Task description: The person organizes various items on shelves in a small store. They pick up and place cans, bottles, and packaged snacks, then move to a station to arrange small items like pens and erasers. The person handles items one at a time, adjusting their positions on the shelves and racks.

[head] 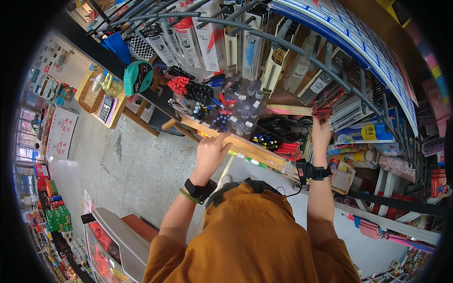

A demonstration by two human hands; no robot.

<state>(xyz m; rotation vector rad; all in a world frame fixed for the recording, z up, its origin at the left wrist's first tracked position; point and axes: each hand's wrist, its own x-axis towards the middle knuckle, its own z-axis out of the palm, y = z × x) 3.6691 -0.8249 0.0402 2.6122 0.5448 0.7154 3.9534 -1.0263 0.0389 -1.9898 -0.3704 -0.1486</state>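
My left hand (212, 150) is at the wooden front edge (244, 141) of a pen display, thumb apart from the fingers and nothing held. Just beyond it stand blue-capped pens (220, 122) and a transparent plastic pen stand (246, 109). Farther right, my right hand (321, 136) reaches up to the lower ends of hanging packets with red parts (324, 106). Its fingertips touch them, but whether they grip one is partly hidden. Left of that hand lie black pens (279, 123) and red pens (289, 150). A white-edged stack of packets (350, 109) hangs to its right.
Grey metal hooks (300, 49) jut over the display, carrying refill packs (208, 39). A green tape-like package (138, 78) hangs at left. Beyond are a wooden stool (113, 122) with a calculator (106, 109) and cartons (62, 132). A glass-fronted case (109, 244) stands lower left.
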